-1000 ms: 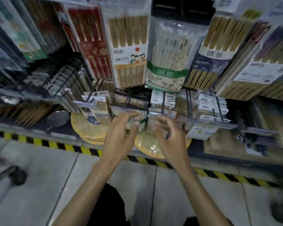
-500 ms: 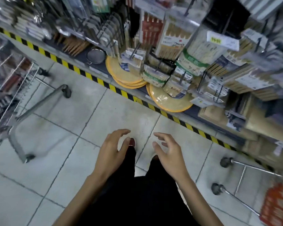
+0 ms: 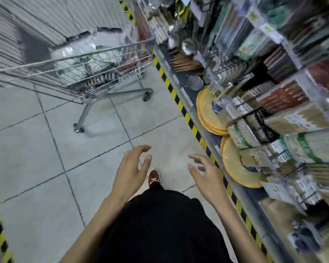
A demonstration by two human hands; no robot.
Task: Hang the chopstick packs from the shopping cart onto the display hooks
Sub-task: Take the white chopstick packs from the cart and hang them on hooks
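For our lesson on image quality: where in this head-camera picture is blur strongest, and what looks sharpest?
Head view: motion blur smears the shopping cart and the shelf display, worst toward the frame edges; the left hand, right hand and floor tiles near them look sharpest.

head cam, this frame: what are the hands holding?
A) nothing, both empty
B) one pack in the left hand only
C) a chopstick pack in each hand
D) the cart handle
A: the left hand and right hand hang over the floor with fingers loosely spread and nothing in them, well apart from the shopping cart, which stands further up the aisle with packs still in its basket.
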